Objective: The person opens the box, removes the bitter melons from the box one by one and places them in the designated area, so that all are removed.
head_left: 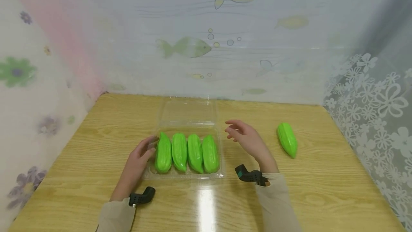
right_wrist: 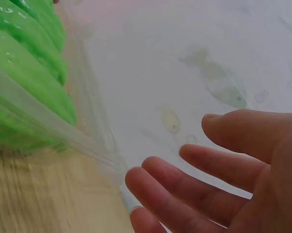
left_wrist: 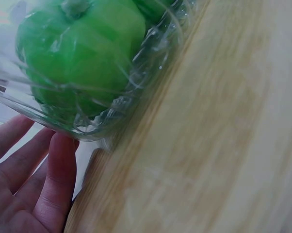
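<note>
A clear plastic clamshell box (head_left: pixel 188 177) lies with its lid (head_left: pixel 188 112) folded back, away from me. Several bright green, ridged, elongated vegetable-like pieces (head_left: pixel 179 152) lie side by side in its base, each tapered to a point. My left hand (head_left: pixel 136 160) is at the box's left side; in the left wrist view its fingertips (left_wrist: pixel 62 145) touch the plastic below the rim, fingers fairly straight. To the right of the box, my right hand (head_left: pixel 246 139) hovers with loosely bent fingers and nothing in them. Its fingers (right_wrist: pixel 185 194) are apart from the box in the right wrist view.
Another green ridged piece (head_left: pixel 287 140) lies alone on the wooden table (head_left: pixel 322 189), right of my right hand. A wall covering (head_left: pixel 238 63) with fish prints stands at the table's back edge. Flower-patterned coverings (head_left: pixel 42 117) flank both sides.
</note>
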Available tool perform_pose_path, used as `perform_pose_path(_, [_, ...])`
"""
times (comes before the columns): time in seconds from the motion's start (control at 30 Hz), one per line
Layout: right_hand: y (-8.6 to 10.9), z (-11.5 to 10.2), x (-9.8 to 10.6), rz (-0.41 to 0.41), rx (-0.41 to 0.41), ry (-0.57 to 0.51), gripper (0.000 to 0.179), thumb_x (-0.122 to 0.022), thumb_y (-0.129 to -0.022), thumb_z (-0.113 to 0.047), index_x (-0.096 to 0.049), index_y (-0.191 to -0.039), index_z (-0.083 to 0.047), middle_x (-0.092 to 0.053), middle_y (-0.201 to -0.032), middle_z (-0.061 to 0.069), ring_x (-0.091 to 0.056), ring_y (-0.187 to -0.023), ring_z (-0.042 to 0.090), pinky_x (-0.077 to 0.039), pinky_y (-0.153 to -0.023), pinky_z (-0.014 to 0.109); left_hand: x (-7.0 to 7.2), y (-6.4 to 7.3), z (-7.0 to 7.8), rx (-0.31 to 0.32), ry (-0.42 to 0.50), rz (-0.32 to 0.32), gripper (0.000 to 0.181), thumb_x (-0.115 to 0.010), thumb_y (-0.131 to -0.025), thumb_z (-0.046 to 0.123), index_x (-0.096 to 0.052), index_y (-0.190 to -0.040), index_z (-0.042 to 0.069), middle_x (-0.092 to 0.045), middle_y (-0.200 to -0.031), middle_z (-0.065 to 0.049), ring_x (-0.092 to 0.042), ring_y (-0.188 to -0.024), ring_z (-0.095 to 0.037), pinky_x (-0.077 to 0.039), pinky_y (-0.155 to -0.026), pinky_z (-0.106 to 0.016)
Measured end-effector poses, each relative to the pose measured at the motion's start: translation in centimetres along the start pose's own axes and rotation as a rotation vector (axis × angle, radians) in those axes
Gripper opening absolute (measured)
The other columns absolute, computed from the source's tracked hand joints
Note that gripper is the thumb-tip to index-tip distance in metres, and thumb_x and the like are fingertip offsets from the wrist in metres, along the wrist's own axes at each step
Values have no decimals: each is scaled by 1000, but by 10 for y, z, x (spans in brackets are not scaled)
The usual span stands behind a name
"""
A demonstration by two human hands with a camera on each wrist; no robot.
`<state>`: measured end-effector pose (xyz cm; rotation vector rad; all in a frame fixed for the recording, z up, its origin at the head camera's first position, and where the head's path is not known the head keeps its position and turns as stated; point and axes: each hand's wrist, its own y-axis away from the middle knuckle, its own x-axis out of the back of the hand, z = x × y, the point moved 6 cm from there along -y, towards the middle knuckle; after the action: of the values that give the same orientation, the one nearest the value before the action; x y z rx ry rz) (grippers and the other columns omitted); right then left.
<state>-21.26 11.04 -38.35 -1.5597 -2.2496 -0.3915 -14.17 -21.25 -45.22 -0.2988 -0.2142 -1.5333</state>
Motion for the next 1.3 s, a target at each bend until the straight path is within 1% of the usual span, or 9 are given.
perform_pose_path(0.27, [0, -7, -11, -36, 26, 20, 38, -50, -91, -35, -50, -123, -16, -57, -108, 13, -58, -91, 29, -45, -78, 47, 0, -2, 0, -14, -7, -5, 41, -45, -95, 27, -39, -134, 18, -43, -133, 0, -33, -125, -19, -32, -97, -43])
perform_pose_path(0.4, [-1, -9, -18, -49, 35, 48, 37, -50, -91, -34, -51, -123, -16, -57, -107, 7, -59, -88, 26, -46, -76, 45, 0, -3, -1, -19, 1, -6, 40, -45, -95, 27, -40, -134, 18, -43, -133, 0, -34, -125, -20, -33, -96, -43])
perform_pose_path(0.6, [0, -13, -28, -78, 40, 95, 33, -50, -91, -34, -51, -122, -22, -56, -107, -2, -59, -85, 16, -48, -72, 36, 0, -2, 0, -17, 23, -14, 40, -44, -95, 26, -39, -134, 18, -42, -134, -1, -34, -125, -21, -35, -94, -40])
perform_pose_path(0.7, [1, -16, -31, -83, 41, 112, 34, -50, -91, -34, -51, -123, -23, -56, -107, -4, -59, -86, 14, -47, -72, 35, 0, -1, 0, -6, 24, -12, 40, -44, -95, 24, -39, -134, 18, -42, -134, -1, -32, -126, -20, -34, -95, -41])
perform_pose_path(0.8, [2, -17, -31, -71, 45, 162, 34, -50, -91, -36, -52, -123, -24, -57, -107, -8, -56, -91, 12, -46, -76, 35, 0, -1, 0, 0, 23, -14, 40, -44, -95, 21, -38, -134, 16, -42, -135, -3, -31, -127, -21, -33, -96, -41])
perform_pose_path(0.9, [2, -18, -32, -52, 47, 223, 33, -49, -91, -37, -54, -121, -25, -57, -106, -11, -53, -97, 11, -43, -82, 37, 1, -1, 0, 5, 27, -21, 41, -44, -95, 20, -38, -135, 14, -42, -134, -4, -32, -127, -22, -36, -94, -31])
perform_pose_path(1.03, [2, -19, -34, -39, 41, 269, 32, -49, -91, -36, -54, -120, -24, -57, -112, -9, -50, -105, 13, -40, -88, 39, 0, -1, 1, 0, 34, -22, 40, -45, -95, 21, -39, -134, 15, -42, -134, -4, -32, -126, -21, -37, -88, -19])
perform_pose_path(1.1, [3, -21, -35, -38, 39, 282, 33, -49, -91, -36, -54, -121, -23, -55, -116, -8, -48, -110, 15, -39, -90, 39, 0, -1, 2, -1, 34, -15, 40, -45, -95, 23, -39, -134, 17, -42, -134, -2, -34, -125, -20, -37, -90, -22])
perform_pose_path(1.3, [7, -25, -36, -39, 11, 332, 36, -49, -91, -37, -53, -123, -21, -51, -124, -7, -43, -117, 17, -36, -94, 39, 0, 0, 1, 1, 36, -11, 41, -44, -95, 27, -38, -135, 19, -42, -134, 0, -37, -123, -20, -33, -95, -40])
